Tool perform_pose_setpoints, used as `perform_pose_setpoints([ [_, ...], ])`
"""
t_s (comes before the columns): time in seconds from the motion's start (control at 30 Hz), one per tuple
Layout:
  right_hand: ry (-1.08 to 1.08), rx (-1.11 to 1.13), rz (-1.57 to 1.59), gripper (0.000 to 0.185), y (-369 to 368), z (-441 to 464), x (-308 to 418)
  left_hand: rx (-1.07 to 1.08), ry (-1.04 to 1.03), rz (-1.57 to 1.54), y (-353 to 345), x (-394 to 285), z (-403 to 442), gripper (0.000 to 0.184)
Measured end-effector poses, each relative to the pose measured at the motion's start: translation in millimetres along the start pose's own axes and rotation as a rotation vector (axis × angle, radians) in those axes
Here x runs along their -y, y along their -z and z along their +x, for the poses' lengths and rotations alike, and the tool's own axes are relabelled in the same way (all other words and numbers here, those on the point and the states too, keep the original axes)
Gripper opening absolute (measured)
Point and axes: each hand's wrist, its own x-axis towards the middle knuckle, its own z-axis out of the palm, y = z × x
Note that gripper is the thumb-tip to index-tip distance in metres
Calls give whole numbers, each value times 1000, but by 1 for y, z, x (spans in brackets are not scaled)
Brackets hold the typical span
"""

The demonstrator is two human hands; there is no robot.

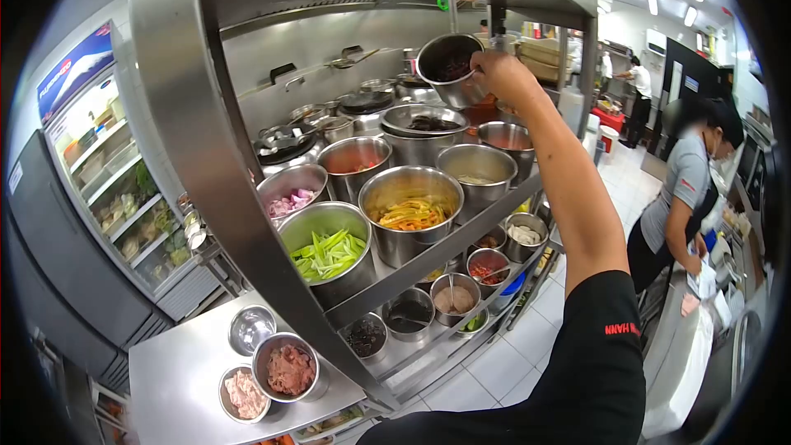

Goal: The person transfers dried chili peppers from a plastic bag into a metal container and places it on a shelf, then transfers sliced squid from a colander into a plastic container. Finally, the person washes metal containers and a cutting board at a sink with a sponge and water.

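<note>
My right hand [499, 76] is closed on the rim of a steel pot [461, 96], raised above the shelf at arm's length. The pot tilts so its mouth faces me, and dark contents show inside. Just below it stands a pot topped by a steel bowl [400, 121] with dark pieces. Nearer are a pot of yellow-orange strips [412, 214], a pot of cut green vegetable [329, 255], a pot of chopped purple onion [291, 202] and a pot with pale contents [476, 175]. My left hand is out of view.
A steel post [177, 115] and shelf rail [437, 243] stand before me. Small containers fill the lower shelf. On the side table [181, 379] are bowls of raw meat [291, 369]. A co-worker [680, 181] stands at the right; a glass-door fridge [107, 165] is at left.
</note>
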Motion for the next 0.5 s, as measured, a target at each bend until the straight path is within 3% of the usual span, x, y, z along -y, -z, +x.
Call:
perform_pose_setpoints([
  [0.13,-65,155,56,28,-27,6,-8,-57,37,-1,-3,2,-3,31],
  [0.5,-148,276,135,34,-15,-17,-44,-116,75,19,-9,5,-5,32],
])
